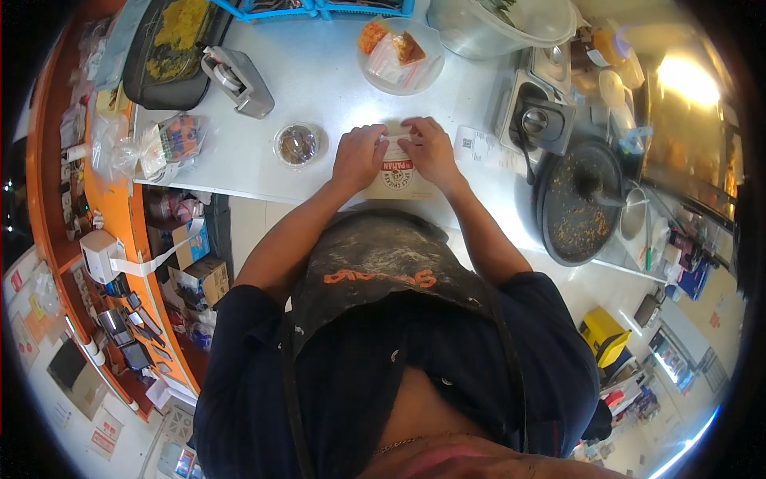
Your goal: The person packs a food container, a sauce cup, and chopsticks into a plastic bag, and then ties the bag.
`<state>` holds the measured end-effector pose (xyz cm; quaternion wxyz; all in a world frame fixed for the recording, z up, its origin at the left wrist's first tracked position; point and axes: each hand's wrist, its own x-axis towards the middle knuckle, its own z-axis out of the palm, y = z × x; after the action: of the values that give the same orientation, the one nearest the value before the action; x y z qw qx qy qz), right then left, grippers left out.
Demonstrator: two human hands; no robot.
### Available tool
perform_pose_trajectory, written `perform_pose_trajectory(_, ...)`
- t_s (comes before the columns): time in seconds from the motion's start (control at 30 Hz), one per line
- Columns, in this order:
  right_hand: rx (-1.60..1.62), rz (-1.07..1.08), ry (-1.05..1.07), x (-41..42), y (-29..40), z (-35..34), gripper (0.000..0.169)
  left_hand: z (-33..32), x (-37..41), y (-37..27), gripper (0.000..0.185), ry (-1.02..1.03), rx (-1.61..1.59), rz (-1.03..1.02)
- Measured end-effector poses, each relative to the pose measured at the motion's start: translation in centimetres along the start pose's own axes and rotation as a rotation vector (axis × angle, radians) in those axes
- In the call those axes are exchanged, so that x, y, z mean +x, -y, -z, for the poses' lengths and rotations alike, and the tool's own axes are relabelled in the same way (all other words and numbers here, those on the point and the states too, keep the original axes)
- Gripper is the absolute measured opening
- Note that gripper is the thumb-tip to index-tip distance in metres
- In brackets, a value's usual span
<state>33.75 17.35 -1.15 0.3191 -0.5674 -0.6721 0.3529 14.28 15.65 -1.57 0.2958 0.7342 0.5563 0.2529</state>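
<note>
Both my hands are at a printed paper food bag or wrapper (pixel 400 187) at the front edge of the metal counter (pixel 311 72). My left hand (pixel 361 154) presses on its far left part, and my right hand (pixel 428 148) holds the far right part, the fingertips close together. Left of them stands a round clear lidded tub (pixel 297 144) with dark contents. Beyond my hands, a round translucent plate or lid (pixel 432 60) carries a small clear bag, a brown piece of food and orange shreds. A printed paper slip (pixel 479 143) lies to the right.
A grey tape dispenser (pixel 254 90), black tray (pixel 137 78) and tied plastic bag (pixel 146 152) are at left. A large stone mortar (pixel 547 197), lidded steel containers (pixel 508 126) and a big clear tub (pixel 461 36) stand at right. Blue baskets (pixel 320 9) sit at the back.
</note>
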Motion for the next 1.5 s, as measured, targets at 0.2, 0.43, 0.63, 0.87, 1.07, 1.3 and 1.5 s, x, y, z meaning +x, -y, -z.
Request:
perform_pose_trajectory(0.2, -0.256, 0.275, 0.077, -0.1, -2.2, -0.3, 0.012, 0.1, -0.5, 1.0, 0.018, -0.006, 0.073, -0.068)
perform_pose_trajectory(0.43, -0.237, 0.396, 0.027, -1.5, -2.3, -0.5, 0.01, -1.2, -0.9, 1.7, 0.024, 0.173, 0.286, -0.139)
perform_pose_trajectory(0.63, -0.386, 0.31, 0.156, -1.4, -0.8, -0.2, 0.016, 0.0, -2.2, 0.6, 0.029, 0.03, 0.244, -0.166)
perform_pose_trajectory(0.87, -0.51, 0.342, 0.225, -0.6, 0.7, 0.2, 0.026, 4.0, -4.4, 0.0, 0.027, -0.024, 0.159, -0.263)
perform_pose_trajectory(1.07, -0.318, 0.297, -0.031, 3.3, 7.6, -0.9, 0.03, 11.7, -14.2, 5.4, 0.027, -0.092, -0.14, -0.145)
perform_pose_trajectory(1.3, -0.046, 0.484, -0.084, 8.8, 29.4, -12.5, 0.021, 25.3, -31.4, 16.1, 0.027, -0.362, -0.252, 0.254)
perform_pose_trajectory(1.5, -0.032, 0.73, 0.212, 12.4, 44.6, -29.3, 0.016, 33.1, -52.0, 20.1, 0.025, -1.166, -0.344, 0.85)
